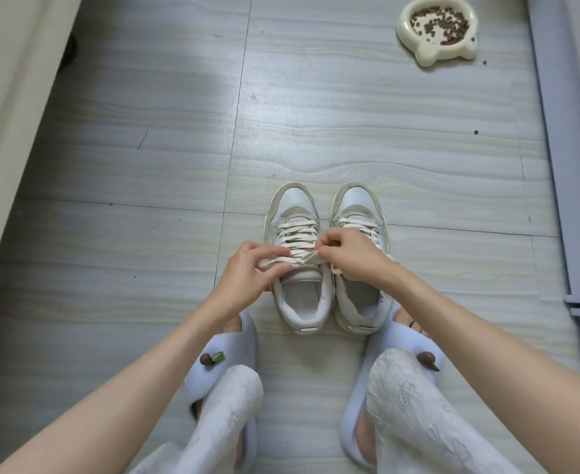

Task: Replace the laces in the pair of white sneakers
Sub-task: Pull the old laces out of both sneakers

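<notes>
We have the flat cream lace (295,260) of the left white-and-beige leather sneaker (297,258) stretched sideways across the top of its tongue, at the knot. Our left hand (247,271) pinches the lace's left end between thumb and fingertips, fingers curled round it; our right hand (348,254) pinches the right end beside the knot, fingers likewise closed on it.

To do this step well, we judge it best to pull the two ends apart evenly and level, keeping the lace flat so the knot slips rather than tightens, and to press the shoe down if it starts to lift. Whether we are undoing or tying here, we cannot tell.

The pair stands on the pale grey wood-grain floor (145,165), just in front of our feet in pale lilac foam slippers (228,347). Each sneaker's long axis runs near to far, heels toward us, toes pointing away. The right white-and-beige leather sneaker (358,213) sits touching or just beside the left, partly under our right hand, laces threaded.

Far right, well apart, sits a cream cat-shaped ceramic bowl (408,35) of brown kibble.
</notes>
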The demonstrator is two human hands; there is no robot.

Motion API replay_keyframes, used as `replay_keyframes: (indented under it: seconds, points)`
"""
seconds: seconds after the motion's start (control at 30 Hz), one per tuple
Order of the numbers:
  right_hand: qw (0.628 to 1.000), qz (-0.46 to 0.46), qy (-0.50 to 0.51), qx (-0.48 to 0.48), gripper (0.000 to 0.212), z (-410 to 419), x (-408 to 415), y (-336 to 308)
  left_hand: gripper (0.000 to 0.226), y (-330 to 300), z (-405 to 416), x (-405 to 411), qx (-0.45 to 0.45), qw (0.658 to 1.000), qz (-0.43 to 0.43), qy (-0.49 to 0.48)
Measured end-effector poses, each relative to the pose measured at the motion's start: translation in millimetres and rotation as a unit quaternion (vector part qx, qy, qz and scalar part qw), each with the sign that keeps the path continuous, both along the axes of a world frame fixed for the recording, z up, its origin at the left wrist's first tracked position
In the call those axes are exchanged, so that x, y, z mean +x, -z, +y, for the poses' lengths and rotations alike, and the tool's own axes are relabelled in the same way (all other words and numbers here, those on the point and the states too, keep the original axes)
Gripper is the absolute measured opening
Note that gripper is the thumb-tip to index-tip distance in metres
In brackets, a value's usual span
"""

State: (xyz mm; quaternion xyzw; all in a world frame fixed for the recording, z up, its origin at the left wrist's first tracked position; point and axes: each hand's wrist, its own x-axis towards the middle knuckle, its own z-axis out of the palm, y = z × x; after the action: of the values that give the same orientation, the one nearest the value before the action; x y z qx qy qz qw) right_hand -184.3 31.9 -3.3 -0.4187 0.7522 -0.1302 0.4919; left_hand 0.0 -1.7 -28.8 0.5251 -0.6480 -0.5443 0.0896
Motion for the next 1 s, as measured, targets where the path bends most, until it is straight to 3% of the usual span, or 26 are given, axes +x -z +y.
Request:
replay_keyframes:
  seconds: [0.2,0.3,0.47,0.67,0.8,1.0]
  points:
    - [0.997,-0.078,0.023,0.011,0.019,-2,-9,-13,0.009,-6,-1,5,0.002,0.999,0.017,-0.030]
    - [0.998,-0.041,-0.038,0.020,0.010,-3,-13,-13,0.002,-7,-6,10,-0.029,0.999,0.003,-0.025]
    - [0.997,-0.045,-0.052,0.023,0.007,-1,-19,-17,0.005,-11,-12,9,-0.089,0.996,-0.017,-0.006]
    - [0.994,-0.074,0.061,0.042,0.014,0,-16,-13,0.013,-22,-13,2,-0.098,0.995,0.019,0.000]
    - [0.985,-0.091,0.124,0.072,0.006,-4,-13,-15,0.020,-28,-16,2,-0.064,0.997,0.033,-0.012]
    - [0.981,-0.122,0.119,0.098,0.009,1,-19,-23,0.016,-32,-11,0,0.029,0.993,0.091,-0.068]
